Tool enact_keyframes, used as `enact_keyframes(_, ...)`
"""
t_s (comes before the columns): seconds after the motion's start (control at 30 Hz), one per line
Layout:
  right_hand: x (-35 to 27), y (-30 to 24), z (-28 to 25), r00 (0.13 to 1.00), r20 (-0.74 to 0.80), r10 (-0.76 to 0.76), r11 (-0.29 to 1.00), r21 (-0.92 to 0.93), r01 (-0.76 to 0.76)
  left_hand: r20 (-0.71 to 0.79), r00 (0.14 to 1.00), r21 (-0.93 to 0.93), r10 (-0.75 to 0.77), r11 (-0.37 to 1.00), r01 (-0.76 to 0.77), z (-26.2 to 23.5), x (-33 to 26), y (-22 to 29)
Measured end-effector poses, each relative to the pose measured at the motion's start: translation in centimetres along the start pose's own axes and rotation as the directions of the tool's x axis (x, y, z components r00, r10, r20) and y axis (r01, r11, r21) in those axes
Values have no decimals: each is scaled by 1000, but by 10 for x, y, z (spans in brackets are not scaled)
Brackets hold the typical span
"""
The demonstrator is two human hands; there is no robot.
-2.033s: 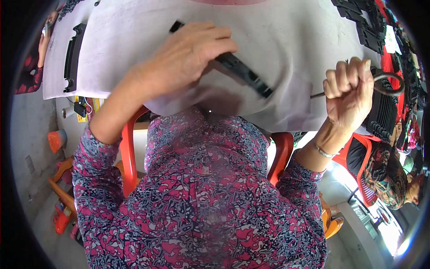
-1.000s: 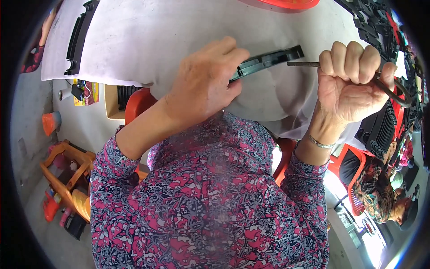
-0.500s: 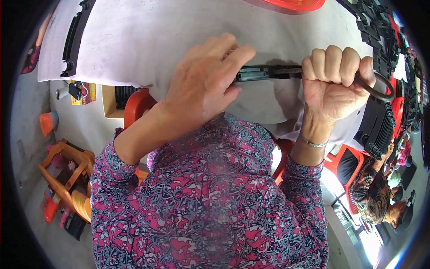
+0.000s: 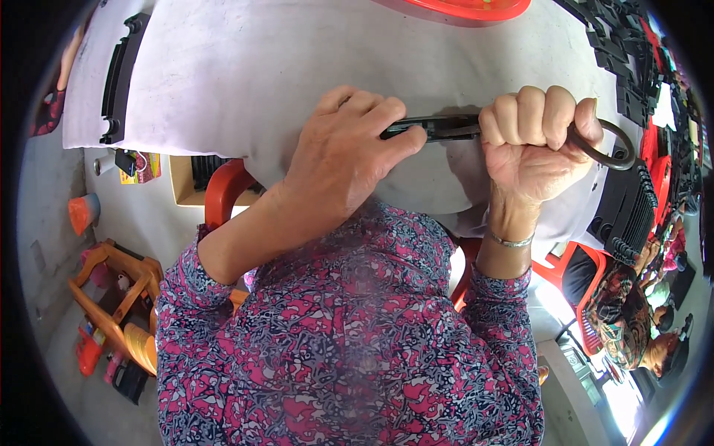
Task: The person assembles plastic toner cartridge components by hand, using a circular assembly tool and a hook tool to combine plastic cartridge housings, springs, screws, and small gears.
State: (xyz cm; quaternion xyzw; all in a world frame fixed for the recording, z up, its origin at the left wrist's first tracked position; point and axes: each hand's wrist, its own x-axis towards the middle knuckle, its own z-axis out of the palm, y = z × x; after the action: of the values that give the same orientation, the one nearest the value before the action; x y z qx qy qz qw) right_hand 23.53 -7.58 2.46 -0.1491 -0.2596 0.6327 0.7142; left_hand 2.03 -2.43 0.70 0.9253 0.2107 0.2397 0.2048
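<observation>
My left hand is closed on the left end of a narrow black plastic strip, its thumb and index finger near each other at the strip. The strip is held level above the pale cloth, and the left hand covers its far left part. My right hand makes a fist, palm side up, around a dark metal tool with a looped end. That loop sticks out beyond the thumb on the right. On the other side of the fist, the tool's thin shaft lies along the strip; its tip is hard to make out.
A red basin stands at the table's far side. Another black plastic strip lies at the left edge. Black parts and a black stack are on the right. Another person sits beyond, at the lower right.
My right hand has shifted left with the looped tool, bringing the hands closer together. The left thumb now reaches further along the strip, and less of the strip shows between the hands.
</observation>
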Motion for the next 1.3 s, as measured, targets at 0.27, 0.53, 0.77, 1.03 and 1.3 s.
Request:
enact_keyframes(0.27,-2,4,-2,1000,-17,26,999,-25,-26,0,1000,-3,-30,1000,30,4,-2,3)
enact_keyframes(0.53,-3,2,2,1000,-18,10,1000,-14,-11,35,999,-23,-8,1000,9,2,0,3)
enact_keyframes(0.77,-3,5,1,1000,-10,14,1000,-26,-14,57,998,-22,4,1000,-2,2,1,4)
enact_keyframes(1.03,-4,7,-1,999,-37,22,999,-48,-23,86,996,19,12,1000,-14,4,0,0)
enact_keyframes(1.3,-4,5,-1,1000,-4,-2,999,-32,2,97,995,8,9,1000,-10,3,1,-1)
